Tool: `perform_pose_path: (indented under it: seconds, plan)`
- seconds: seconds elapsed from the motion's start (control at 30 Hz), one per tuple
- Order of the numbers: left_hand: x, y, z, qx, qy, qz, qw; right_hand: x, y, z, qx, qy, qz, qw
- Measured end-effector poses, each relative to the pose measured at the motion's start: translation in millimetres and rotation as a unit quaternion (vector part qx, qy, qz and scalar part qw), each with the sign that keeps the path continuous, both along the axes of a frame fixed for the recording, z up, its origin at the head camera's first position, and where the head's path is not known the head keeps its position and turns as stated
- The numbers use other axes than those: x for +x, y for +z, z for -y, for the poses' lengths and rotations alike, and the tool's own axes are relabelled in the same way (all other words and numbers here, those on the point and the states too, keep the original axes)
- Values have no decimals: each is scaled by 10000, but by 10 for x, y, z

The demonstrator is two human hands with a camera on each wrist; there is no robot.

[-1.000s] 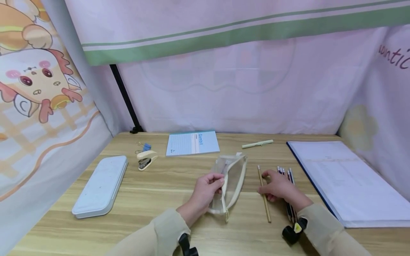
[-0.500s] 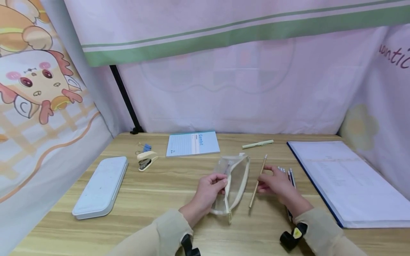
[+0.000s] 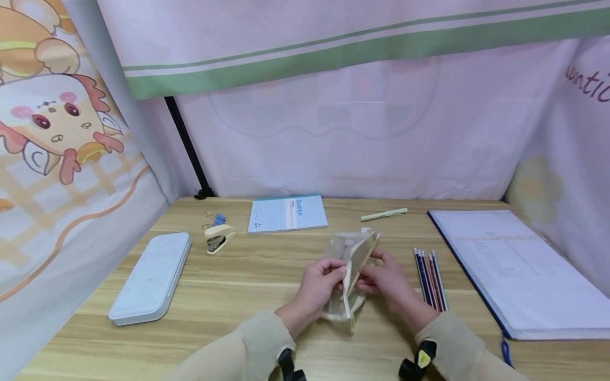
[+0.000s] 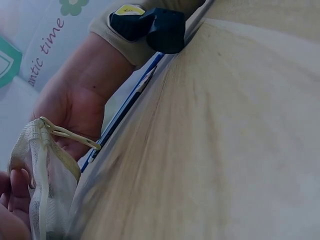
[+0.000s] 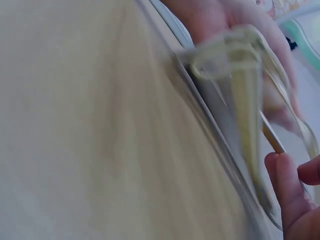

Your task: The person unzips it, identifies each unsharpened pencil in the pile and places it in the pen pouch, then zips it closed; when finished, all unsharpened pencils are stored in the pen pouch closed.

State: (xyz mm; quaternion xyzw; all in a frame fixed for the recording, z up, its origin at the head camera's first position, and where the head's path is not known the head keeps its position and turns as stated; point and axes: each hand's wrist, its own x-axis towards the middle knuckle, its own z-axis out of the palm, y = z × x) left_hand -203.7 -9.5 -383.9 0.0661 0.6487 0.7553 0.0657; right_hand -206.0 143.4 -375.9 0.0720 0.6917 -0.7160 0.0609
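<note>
A clear mesh pencil pouch point(image 3: 347, 267) with a cream zipper edge lies on the wooden desk point(image 3: 248, 275). My left hand point(image 3: 318, 288) pinches its open edge. My right hand point(image 3: 387, 280) pinches a tan wooden pencil point(image 3: 366, 256) and holds it slanted at the pouch's mouth. The left wrist view shows the pouch point(image 4: 42, 185) beside my right hand point(image 4: 75, 100). In the blurred right wrist view the pouch point(image 5: 247, 115) and a fingertip point(image 5: 285, 185) show.
Several coloured pencils point(image 3: 430, 278) lie right of my hands. A white tin case point(image 3: 150, 278), a stapler point(image 3: 216, 238), blue clips point(image 3: 215, 218), a notepad point(image 3: 287, 213), a pale green pen point(image 3: 383, 214) and a big open book point(image 3: 519, 270) lie around. Curtains enclose the desk.
My right hand picked the tan pencil up from the desk, swung it and carried it left to the pouch's opening. The left hand kept its grip on the pouch.
</note>
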Motion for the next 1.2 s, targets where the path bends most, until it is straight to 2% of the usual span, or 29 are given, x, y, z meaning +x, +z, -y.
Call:
perform_pose_path:
  seconds: [0.23, 0.43, 0.53, 0.67, 0.77, 0.9, 1.03, 1.2]
  plan:
    - [-3, 20, -40, -91, 102, -106, 9999, 2, -42, 87, 238, 354, 145, 9990]
    - [-60, 38, -73, 18, 177, -118, 9998, 51, 27, -3, 341, -64, -27, 9994]
    - [-107, 57, -100, 37, 229, -65, 9997, 140, 65, -48, 462, -292, -236, 9982]
    - [-150, 62, -134, 74, 288, -13, 9996, 299, 77, -95, 699, -267, -417, 9963]
    - [-180, 50, -159, 135, 331, -21, 9994, 387, 66, -124, 786, -25, -363, 9962]
    - [-211, 40, -190, 225, 370, -26, 9991, 453, 25, -162, 673, 641, -261, 9953]
    - [-227, 29, -221, 223, 398, -76, 9989, 471, -19, -172, 607, 1332, -293, 9888]
    - [-217, 20, -221, 24, 278, -56, 9996, 463, -37, -155, 814, 1726, -420, 9807]
